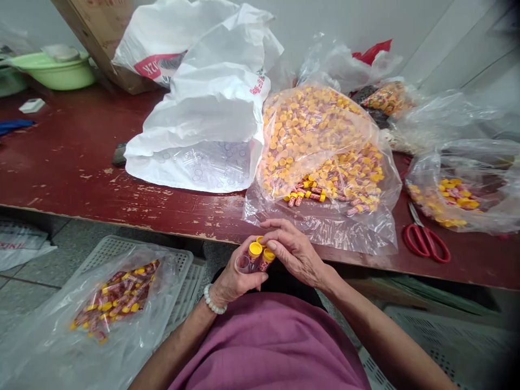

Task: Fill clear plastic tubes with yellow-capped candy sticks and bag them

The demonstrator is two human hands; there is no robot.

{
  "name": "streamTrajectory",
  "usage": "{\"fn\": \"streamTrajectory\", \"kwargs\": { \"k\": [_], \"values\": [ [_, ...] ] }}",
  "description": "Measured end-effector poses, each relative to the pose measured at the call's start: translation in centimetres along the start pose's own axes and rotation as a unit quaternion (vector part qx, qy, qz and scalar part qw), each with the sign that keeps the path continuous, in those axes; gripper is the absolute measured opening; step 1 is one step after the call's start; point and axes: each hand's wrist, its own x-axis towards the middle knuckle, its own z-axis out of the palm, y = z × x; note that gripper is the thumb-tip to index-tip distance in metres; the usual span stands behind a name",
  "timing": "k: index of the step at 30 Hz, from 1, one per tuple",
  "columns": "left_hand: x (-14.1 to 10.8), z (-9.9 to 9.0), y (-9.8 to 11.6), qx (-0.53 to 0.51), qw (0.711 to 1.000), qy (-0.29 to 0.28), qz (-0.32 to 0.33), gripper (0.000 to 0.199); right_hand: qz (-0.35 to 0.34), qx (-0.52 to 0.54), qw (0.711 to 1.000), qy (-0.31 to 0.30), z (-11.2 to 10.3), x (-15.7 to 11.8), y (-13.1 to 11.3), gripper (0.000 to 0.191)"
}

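Observation:
Just in front of the table edge, my left hand (pixel 231 284) is wrapped around a small bundle of clear plastic tubes (pixel 242 264). One tube at the near left shows an open mouth with no cap in it. The others have yellow caps (pixel 255 249) at the top, with reddish patterned contents below. My right hand (pixel 298 254) comes in from the right, its thumb and fingertips closed at the rear yellow cap, which they partly cover. Beyond the hands lies a large clear bag (pixel 325 146) full of small yellow-capped tubes, its mouth facing me.
A white sack (pixel 211 119) of clear empty tubes stands left of the large bag. Red-handled scissors (pixel 426 241) and a smaller bag (pixel 467 189) of capped tubes lie right. Lower left, another bag (pixel 114 298) rests on a white crate (pixel 179 254). A green basin (pixel 60 73) sits far left.

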Motion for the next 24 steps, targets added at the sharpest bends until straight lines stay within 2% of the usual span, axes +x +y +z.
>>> {"fn": "streamTrajectory", "kwargs": {
  "k": [2, 6, 7, 10, 12, 15, 20, 22, 24],
  "values": [
    [0.0, 0.1, -0.2, -0.040, 0.999, 0.000, -0.007, 0.049, -0.019, -0.025, 0.999, -0.022, -0.2, -0.1, 0.2, 0.021],
    [0.3, 0.1, 0.0, -0.117, 0.991, 0.016, -0.055, 0.038, 0.008, -0.007, 0.997, -0.078, 0.0, -0.7, 0.3, 0.029],
    [0.4, 0.1, 0.2, -0.140, 0.988, 0.019, -0.069, 0.036, 0.009, -0.011, 0.997, -0.078, 0.1, -0.9, 0.4, 0.038],
    [0.5, 0.1, 0.9, -0.201, 0.975, 0.037, -0.088, 0.036, -0.015, -0.053, 0.998, -0.041, 0.4, -1.3, 0.5, 0.084],
    [0.4, 0.3, 1.1, -0.229, 0.968, 0.051, -0.093, 0.035, -0.046, -0.081, 0.995, -0.033, 0.8, -1.5, 0.5, 0.100],
    [0.3, 0.7, 1.1, -0.245, 0.961, 0.075, -0.103, 0.028, -0.092, -0.109, 0.989, -0.032, 1.7, -1.6, 0.8, 0.096],
    [0.6, 0.9, 0.8, -0.230, 0.961, 0.104, -0.114, 0.023, -0.100, -0.123, 0.987, 0.039, 3.3, -1.7, 1.4, 0.075],
    [0.8, 0.8, 0.7, -0.235, 0.960, 0.106, -0.109, 0.023, -0.104, -0.120, 0.986, 0.043, 3.3, -1.5, 1.4, 0.072],
    [0.9, 0.6, 0.7, -0.251, 0.956, 0.110, -0.104, 0.022, -0.103, -0.112, 0.988, 0.022, 3.1, -1.1, 1.3, 0.072]
  ]
}}
